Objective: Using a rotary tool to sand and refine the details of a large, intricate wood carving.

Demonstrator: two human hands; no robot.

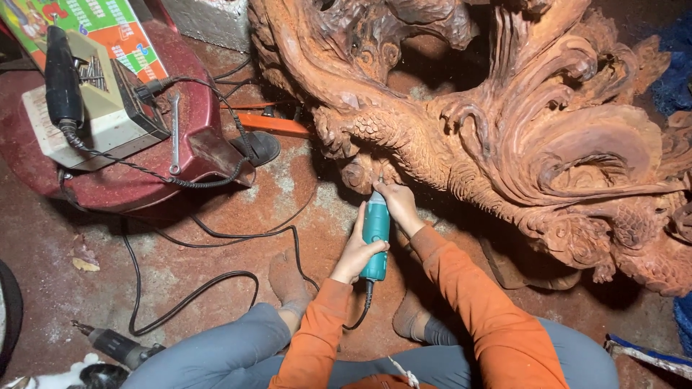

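Note:
A teal hand-held rotary grinder point(375, 234) points up at the lower edge of a large reddish carved wood sculpture point(504, 122) with scales and swirling curls. My left hand point(356, 252) wraps the grinder's body from the left. My right hand point(398, 205) grips its upper end near the tip, right against the carved scales. The bit itself is hidden by my fingers. Both sleeves are orange, and my grey trouser legs and dusty socked feet show below.
A black cord point(216, 288) loops over the dusty red floor. On a round red stool point(144, 173) at the left sit a beige power unit point(94, 108), a black handpiece point(61, 75) and a wrench point(174, 133). Another power tool point(119, 347) lies bottom left.

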